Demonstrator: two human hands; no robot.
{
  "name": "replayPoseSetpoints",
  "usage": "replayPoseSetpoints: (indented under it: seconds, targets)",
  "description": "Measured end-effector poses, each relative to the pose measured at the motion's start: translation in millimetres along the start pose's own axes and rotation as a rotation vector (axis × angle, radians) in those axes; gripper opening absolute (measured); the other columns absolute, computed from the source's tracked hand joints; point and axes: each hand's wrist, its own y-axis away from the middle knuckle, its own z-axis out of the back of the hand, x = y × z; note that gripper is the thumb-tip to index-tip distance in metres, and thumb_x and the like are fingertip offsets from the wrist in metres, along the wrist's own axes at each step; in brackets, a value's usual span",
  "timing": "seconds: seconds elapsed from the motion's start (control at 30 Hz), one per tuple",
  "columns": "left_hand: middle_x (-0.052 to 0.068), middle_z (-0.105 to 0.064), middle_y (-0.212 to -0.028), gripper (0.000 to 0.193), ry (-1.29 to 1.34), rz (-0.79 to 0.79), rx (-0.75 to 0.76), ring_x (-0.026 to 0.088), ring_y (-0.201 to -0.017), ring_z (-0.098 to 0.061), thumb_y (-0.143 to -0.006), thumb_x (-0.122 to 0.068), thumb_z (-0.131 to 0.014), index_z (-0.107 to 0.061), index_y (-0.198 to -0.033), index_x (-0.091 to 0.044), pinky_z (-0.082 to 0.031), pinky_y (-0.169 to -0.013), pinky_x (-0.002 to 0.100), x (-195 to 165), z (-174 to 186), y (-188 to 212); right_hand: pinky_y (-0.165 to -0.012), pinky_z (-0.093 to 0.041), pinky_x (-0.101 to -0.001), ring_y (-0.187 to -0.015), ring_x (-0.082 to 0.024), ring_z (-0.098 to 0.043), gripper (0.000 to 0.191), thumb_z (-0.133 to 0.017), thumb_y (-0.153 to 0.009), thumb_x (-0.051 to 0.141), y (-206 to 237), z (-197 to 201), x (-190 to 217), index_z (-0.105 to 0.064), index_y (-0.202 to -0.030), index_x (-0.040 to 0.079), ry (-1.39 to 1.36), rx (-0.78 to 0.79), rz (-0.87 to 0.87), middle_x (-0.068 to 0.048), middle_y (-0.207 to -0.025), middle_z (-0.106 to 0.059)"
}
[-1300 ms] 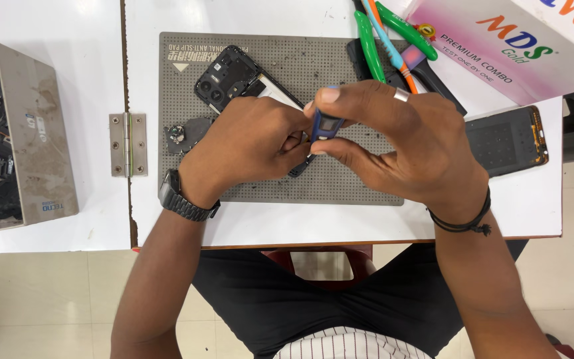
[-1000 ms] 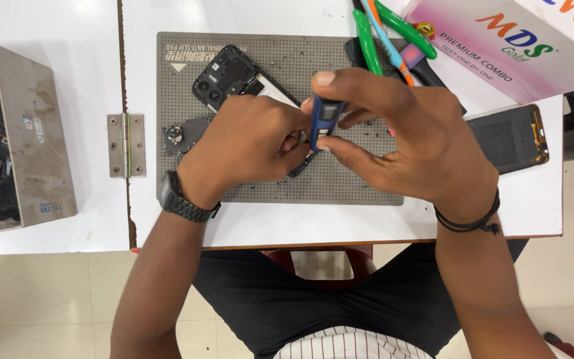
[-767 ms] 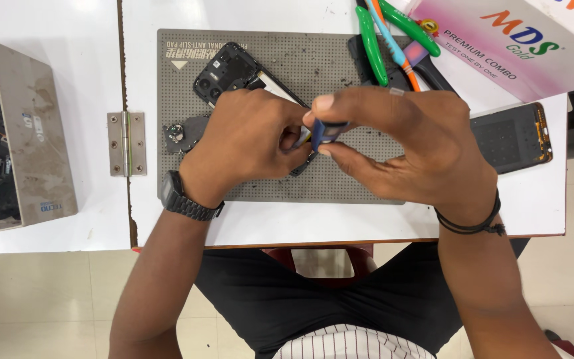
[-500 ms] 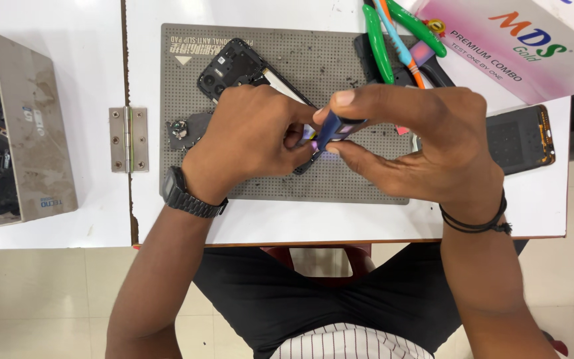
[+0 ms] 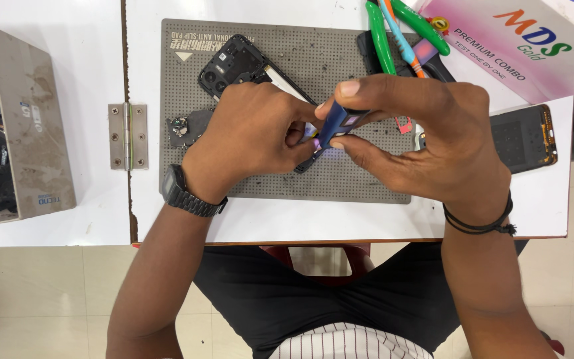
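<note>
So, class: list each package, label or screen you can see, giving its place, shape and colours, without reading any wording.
Box: top right, flat, white and pink.
Sticker: left bin's wall, small, white and blue.
Mat print: grey mat's top-left, white lettering and triangle.
Phone part: right, dark rectangle, orange edge.

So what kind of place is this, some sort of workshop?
Most likely a phone repair bench: an opened phone lies on a grey perforated work mat, green-handled tools sit at its top edge, and a box of spare parts stands to the left.

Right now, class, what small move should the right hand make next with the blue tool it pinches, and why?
Probably ease the small blue flat tool further along the opened black phone: the right hand pinches it there, and the left hand steadies the phone.
</note>
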Motion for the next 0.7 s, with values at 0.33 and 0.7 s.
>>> replayPoseSetpoints:
  seconds: [0.33,0.7]
  targets:
    - [-0.003,-0.062,-0.052,0.016,0.017,0.011,0.001,0.020,-0.047,-0.063,-0.068,-0.023,-0.088,-0.075,-0.072,-0.013,-0.048,-0.048,0.035,2,1,6,-0.086,-0.066,-0.0325,-0.103,-0.028,-0.077,0.055,-0.082,-0.089,-0.003,-2,-6,3,-0.046,-0.129,0.002,-0.019,0.038,-0.028,-0.017,-0.110,-0.074]
    - [-0.002,-0.062,-0.052,0.021,0.008,0.003,-0.024,0.022,-0.047,-0.063,-0.070,-0.023,-0.087,-0.069,-0.064,-0.013,-0.047,-0.048,0.035,6,-1,22,-0.086,-0.066,-0.0337,-0.104,-0.028,-0.077,0.054,-0.080,-0.089,0.000,-4,-21,14,-0.046,-0.130,0.004,-0.087,0.078,-0.055,-0.016,-0.112,-0.073]
